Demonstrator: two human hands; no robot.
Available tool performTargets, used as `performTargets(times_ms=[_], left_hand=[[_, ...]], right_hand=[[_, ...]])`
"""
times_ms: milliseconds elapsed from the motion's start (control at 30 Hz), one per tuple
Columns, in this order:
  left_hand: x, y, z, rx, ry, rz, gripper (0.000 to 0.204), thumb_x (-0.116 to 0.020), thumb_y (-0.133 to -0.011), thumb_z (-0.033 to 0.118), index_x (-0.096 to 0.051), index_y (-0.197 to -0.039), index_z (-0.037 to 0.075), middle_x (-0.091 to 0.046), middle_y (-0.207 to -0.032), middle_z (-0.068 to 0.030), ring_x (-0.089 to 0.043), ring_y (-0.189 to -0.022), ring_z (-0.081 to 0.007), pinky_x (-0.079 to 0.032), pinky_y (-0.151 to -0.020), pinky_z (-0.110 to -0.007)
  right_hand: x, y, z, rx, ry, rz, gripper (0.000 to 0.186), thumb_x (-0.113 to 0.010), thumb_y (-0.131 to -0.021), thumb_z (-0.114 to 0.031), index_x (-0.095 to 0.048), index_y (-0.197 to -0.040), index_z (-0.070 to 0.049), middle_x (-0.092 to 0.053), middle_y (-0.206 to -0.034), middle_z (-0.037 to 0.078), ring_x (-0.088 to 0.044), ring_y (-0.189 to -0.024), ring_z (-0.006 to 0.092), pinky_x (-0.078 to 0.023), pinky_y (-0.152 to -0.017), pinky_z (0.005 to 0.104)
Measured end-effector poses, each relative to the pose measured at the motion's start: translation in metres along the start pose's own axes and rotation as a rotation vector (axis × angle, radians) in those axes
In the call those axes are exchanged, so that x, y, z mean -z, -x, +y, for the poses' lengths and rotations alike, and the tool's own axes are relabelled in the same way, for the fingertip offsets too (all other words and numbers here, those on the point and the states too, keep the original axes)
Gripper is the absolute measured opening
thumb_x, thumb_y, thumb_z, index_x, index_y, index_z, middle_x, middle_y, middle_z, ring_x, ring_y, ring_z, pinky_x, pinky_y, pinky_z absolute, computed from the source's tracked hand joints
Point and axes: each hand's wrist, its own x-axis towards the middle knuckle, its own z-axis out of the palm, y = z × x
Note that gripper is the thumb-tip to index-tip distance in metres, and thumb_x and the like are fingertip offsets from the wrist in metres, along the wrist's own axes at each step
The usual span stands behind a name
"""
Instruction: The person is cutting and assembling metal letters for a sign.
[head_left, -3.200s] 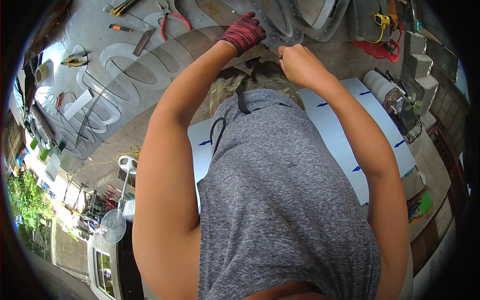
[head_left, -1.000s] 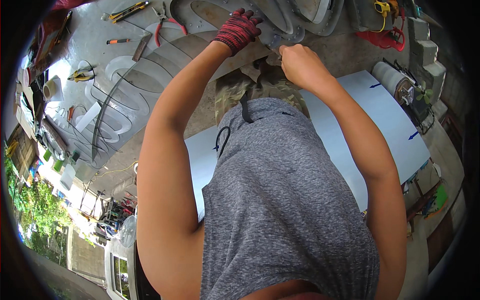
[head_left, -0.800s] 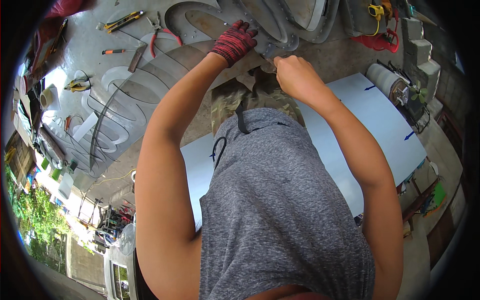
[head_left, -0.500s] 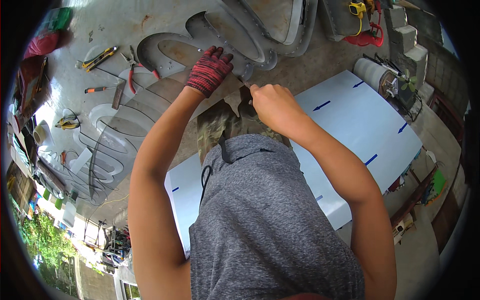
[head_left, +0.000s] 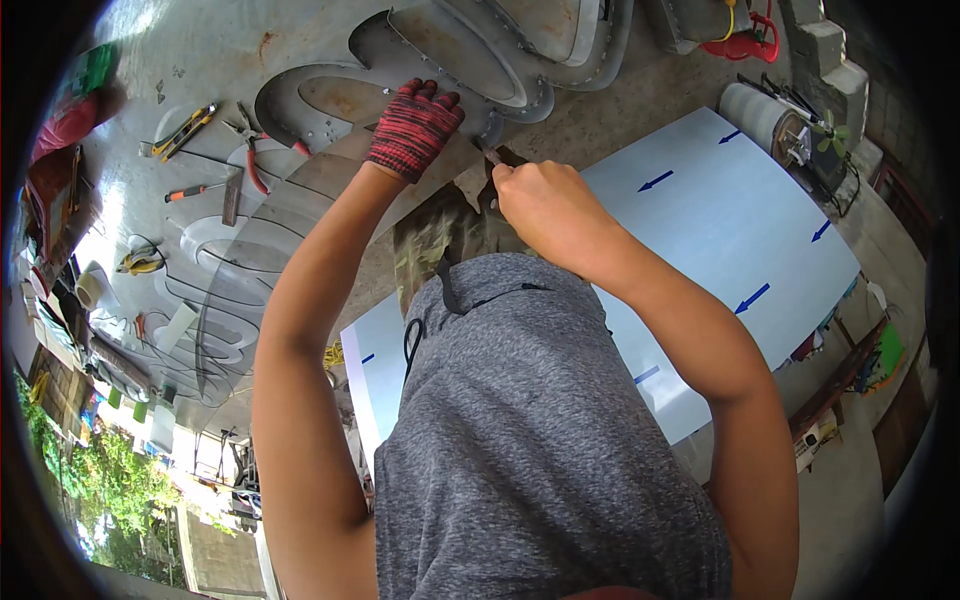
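Observation:
My left hand (head_left: 415, 128), in a red and black knit glove, lies with fingers stretched over the near edge of a grey metal letter shape (head_left: 340, 72) with raised, curved rims. Several small bits lie on the letter beside the fingertips. My bare right hand (head_left: 548, 208) is closed around a slim hand tool (head_left: 489, 152), whose tip points at the letter's near rim. The fist covers most of the tool, so its exact kind is unclear. A thin clear sheet (head_left: 330, 180) lies under my left wrist.
Red-handled pliers (head_left: 251, 150), a yellow utility knife (head_left: 185, 131), an orange-handled screwdriver (head_left: 190, 191) and a small metal square (head_left: 231, 198) lie on the table to the left. A large white sheet (head_left: 700, 230) with blue arrows spreads on the right, near a cylindrical machine (head_left: 757, 118).
The view has shifted slightly, so the table items sit a little higher and further left. Both hands keep nearly the same places at the letter, the right still gripping the tool.

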Motion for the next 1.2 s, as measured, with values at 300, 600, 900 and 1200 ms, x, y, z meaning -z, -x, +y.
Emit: performTargets(times_ms=[300,600,900,1200], left_hand=[[0.01,-0.011,0.001,0.043,-0.046,-0.07,0.026,-0.066,-0.087,0.025,-0.07,-0.112,0.021,-0.069,-0.126,-0.0008,-0.06,-0.127,-0.0279,-0.042,-0.112,-0.045],[0.03,-0.005,0.016,0.033,-0.004,-0.137,0.029,-0.07,-0.086,0.041,-0.072,-0.111,0.025,-0.06,-0.143,0.0007,-0.05,-0.138,-0.0306,-0.028,-0.119,-0.055],[0.031,-0.012,0.02,0.106,-0.014,-0.251,0.032,-0.07,-0.085,0.042,-0.073,-0.113,0.026,-0.061,-0.143,0.0027,-0.052,-0.138,-0.0296,-0.028,-0.119,-0.056],[-0.002,-0.027,0.014,0.118,0.04,-0.043,0.024,-0.071,-0.081,0.04,-0.078,-0.091,0.019,-0.076,-0.092,-0.0066,-0.071,-0.097,-0.0289,-0.041,-0.103,-0.052]], right_hand=[[-0.001,-0.006,0.001,-0.061,-0.028,-0.07,0.016,-0.063,-0.088,-0.004,-0.066,-0.098,0.008,-0.069,-0.078,0.027,-0.072,-0.077,0.0419,-0.058,-0.068,0.0486],[0.0,-0.002,-0.004,-0.168,-0.032,-0.077,0.015,-0.066,-0.09,-0.007,-0.064,-0.098,0.006,-0.068,-0.082,0.028,-0.069,-0.083,0.0462,-0.055,-0.074,0.0536],[-0.004,-0.008,0.001,-0.014,0.018,-0.083,0.013,-0.063,-0.087,-0.002,-0.065,-0.096,0.006,-0.067,-0.08,0.029,-0.069,-0.08,0.0462,-0.055,-0.072,0.0518],[-0.003,-0.007,0.0,-0.014,0.07,-0.089,0.013,-0.064,-0.089,-0.005,-0.065,-0.096,0.005,-0.068,-0.08,0.028,-0.068,-0.081,0.0469,-0.055,-0.072,0.0527]])
